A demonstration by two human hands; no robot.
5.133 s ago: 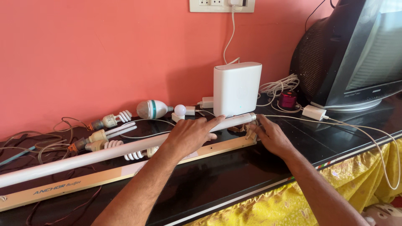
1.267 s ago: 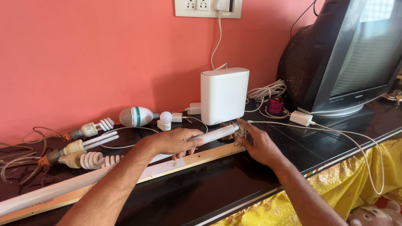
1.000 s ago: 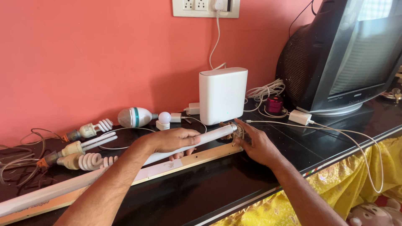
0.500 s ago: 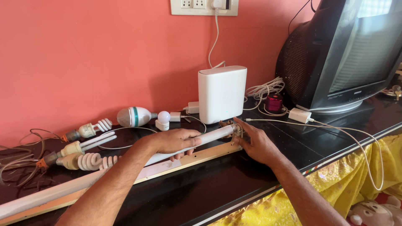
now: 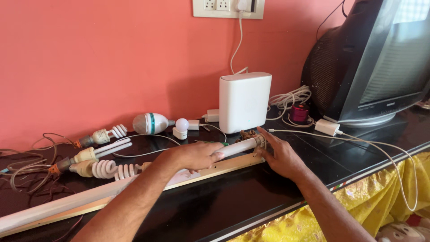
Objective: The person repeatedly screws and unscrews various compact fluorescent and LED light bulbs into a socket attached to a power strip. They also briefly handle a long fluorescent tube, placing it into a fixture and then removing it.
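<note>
The tube (image 5: 134, 181) is long, white and slim, lying on the black bench (image 5: 215, 206) along a pale fixture (image 5: 210, 168), running from 8 o'clock up to 2 o'clock. The left hand (image 5: 195, 154) wraps it near its right end, fingers clamped over the top. The right hand (image 5: 280, 154) sits at the tube's metal end cap (image 5: 258, 141), fingers together against the holder there; whether they pinch anything, I cannot tell. Compared with half a second ago, both hands keep the same grip; the view has merely drifted left. At 12 o'clock stands a white box (image 5: 245, 102), right behind the end cap. Spiral bulbs (image 5: 107, 168) crowd the tube at 9 o'clock. A television (image 5: 371, 67) sits at 2 o'clock, its white cable (image 5: 380, 143) trailing across the bench.
</note>
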